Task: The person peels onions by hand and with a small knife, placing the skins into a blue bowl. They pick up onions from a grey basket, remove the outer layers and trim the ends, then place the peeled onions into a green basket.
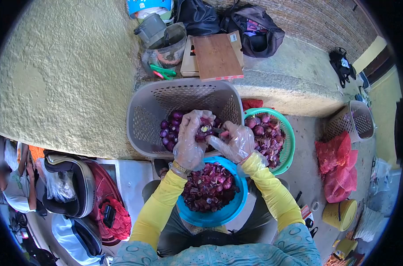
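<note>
Ledge: rough concrete ledge (290,84) stood behind grey perforated plastic basket (144,119);
Left hand (189,139): fingers closed round small purple onion (204,129), above the basket;
Right hand (235,142): fingers pinched on its skin;
Risk: slick clear plastic gloves (243,135) might have let it slip.

Both hands wear thin, clear disposable plastic gloves, crinkled and baggy. The glove on the left grip (190,139) flares loosely at its cuff, and the glove on the right grip (234,142) bunches in folds at the wrist. A gold-coloured watch band (180,168) shows at the left wrist, between glove and sleeve. The left sleeve (159,206) and the right sleeve (274,195) are long, close-fitting and bright yellow, creased along their length. Nearer the camera they meet a pale teal top (237,256) printed with darker swirls and ringed spots. Dark grey trousers (175,237) cover the lap.
</note>
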Tool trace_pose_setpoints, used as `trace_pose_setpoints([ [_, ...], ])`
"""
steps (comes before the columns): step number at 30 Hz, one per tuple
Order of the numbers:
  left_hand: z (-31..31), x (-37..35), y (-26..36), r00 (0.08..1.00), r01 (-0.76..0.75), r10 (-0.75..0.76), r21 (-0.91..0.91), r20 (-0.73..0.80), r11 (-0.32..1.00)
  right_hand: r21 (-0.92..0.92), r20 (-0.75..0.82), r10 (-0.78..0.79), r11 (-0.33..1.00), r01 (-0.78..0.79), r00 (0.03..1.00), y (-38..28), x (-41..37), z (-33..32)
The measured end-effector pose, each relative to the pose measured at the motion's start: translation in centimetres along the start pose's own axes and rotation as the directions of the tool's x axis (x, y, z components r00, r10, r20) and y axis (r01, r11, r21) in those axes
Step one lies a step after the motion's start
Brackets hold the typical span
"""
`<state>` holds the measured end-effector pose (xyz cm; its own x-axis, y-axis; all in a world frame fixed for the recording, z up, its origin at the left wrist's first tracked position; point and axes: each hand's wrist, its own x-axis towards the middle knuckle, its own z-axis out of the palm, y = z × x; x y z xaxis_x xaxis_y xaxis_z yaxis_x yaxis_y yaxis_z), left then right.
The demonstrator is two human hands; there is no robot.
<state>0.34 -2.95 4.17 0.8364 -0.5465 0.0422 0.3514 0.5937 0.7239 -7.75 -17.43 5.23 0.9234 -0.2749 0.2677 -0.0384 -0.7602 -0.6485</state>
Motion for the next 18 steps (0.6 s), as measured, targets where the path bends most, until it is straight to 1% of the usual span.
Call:
trace_pose_setpoints([
  [1,-0.1,0.0,-0.2,1.000,0.000,0.000,0.000,-0.001,1.000,0.004,-0.020,-0.007,1.000,0.007,1.000,-0.1,0.0,0.1],
  [3,-0.4,0.0,-0.6,0.988,-0.139,0.123,0.202,0.090,0.970,0.009,-0.038,-0.012,1.000,0.012,0.999,-0.2,0.0,0.2],
  [4,-0.4,0.0,-0.6,0.989,-0.138,0.122,0.202,0.089,0.970,0.014,-0.039,-0.017,1.000,0.017,0.999,-0.2,0.0,0.3],
  [6,-0.4,0.0,-0.4,0.999,-0.041,0.038,0.096,0.033,0.995,0.019,-0.039,-0.022,1.000,0.023,0.999,-0.1,0.0,0.4],
  [7,-0.3,-0.1,-0.3,0.999,-0.041,0.038,0.096,0.033,0.995,-0.022,-0.012,-0.010,1.000,0.009,1.000,0.1,0.0,0.4],
  [8,-0.1,-0.2,-0.2,0.995,-0.092,0.084,0.188,0.051,0.978,-0.062,0.015,0.004,0.998,-0.003,1.000,0.2,0.0,0.4],
  [9,-0.1,-0.2,-0.2,0.989,-0.141,0.126,0.278,0.073,0.950,-0.061,0.017,0.005,0.998,-0.004,1.000,0.3,0.0,0.4],
  [10,-0.3,-0.1,-0.3,0.990,-0.140,0.125,0.278,0.072,0.950,-0.056,0.017,0.001,0.998,0.000,1.000,0.3,0.0,0.4],
  [11,-0.7,0.1,-0.5,0.997,-0.058,0.052,0.135,0.053,0.989,-0.051,0.018,-0.004,0.999,0.005,1.000,0.4,0.1,0.4],
  [12,-1.0,0.3,-0.6,0.999,0.025,-0.024,-0.014,0.045,1.000,-0.051,0.020,-0.004,0.999,0.005,1.000,0.4,0.1,0.3],
  [13,-1.3,0.3,-0.7,0.999,0.025,-0.024,-0.013,0.042,1.000,-0.046,0.034,0.002,0.999,-0.001,0.999,0.5,0.2,0.3],
  [14,-1.6,0.3,-0.7,0.993,-0.075,0.053,0.227,0.103,0.971,-0.041,0.049,0.009,0.999,-0.007,0.999,0.4,0.2,0.3],
  [15,-1.6,0.2,-0.5,0.977,-0.183,0.113,0.446,0.179,0.876,-0.041,0.050,0.007,0.999,-0.005,0.999,0.3,0.2,0.3],
  [16,-1.5,0.2,-0.5,0.977,-0.184,0.114,0.446,0.179,0.876,-0.031,0.057,0.019,0.999,-0.017,0.998,0.1,0.3,0.2],
  [18,-1.1,-0.1,-0.2,0.987,-0.148,0.106,0.421,0.122,0.895,-0.021,0.064,0.032,0.999,-0.030,0.997,0.3,0.2,0.4],
])
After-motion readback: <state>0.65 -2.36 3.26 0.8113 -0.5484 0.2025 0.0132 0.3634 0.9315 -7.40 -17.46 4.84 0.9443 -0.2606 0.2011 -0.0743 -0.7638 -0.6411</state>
